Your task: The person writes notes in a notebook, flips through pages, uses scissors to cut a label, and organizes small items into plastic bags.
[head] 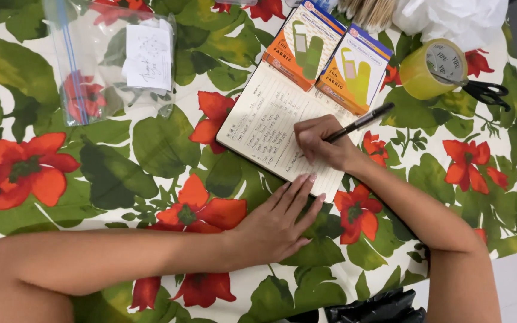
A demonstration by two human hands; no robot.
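An open lined notebook (270,119) with handwritten lines lies tilted on a flowered tablecloth (151,149). My right hand (321,142) rests on its right page, shut on a black pen (360,121) whose tip touches the paper. My left hand (279,221) lies flat with fingers apart, its fingertips on the notebook's near edge, holding nothing.
Two orange and blue boxes of plasters (303,42) (354,69) lie across the notebook's far edge. A roll of yellowish tape (432,69) and black-handled scissors (486,93) sit at the right. A clear zip bag (112,57) with a paper note lies far left. A black bag (378,308) is near me.
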